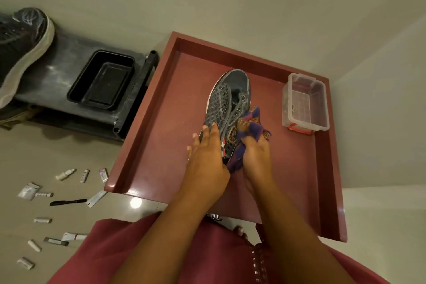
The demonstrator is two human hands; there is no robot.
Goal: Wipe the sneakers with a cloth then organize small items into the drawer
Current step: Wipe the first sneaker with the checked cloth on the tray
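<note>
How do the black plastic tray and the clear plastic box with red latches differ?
The black plastic tray is opaque and shallow; the clear plastic box with red latches is see-through and deeper. The tray sits on the dark rack; the box stands inside the red-brown drawer. Both are rectangular and lidless.

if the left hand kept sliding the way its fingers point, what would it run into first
The left hand lies flat on the sneaker, fingers pointing up along it toward the far end. It would mostly ride along the shoe's mesh side and lace eyelets first; beyond that, the drawer back wall, though depth is hard to judge.
</note>
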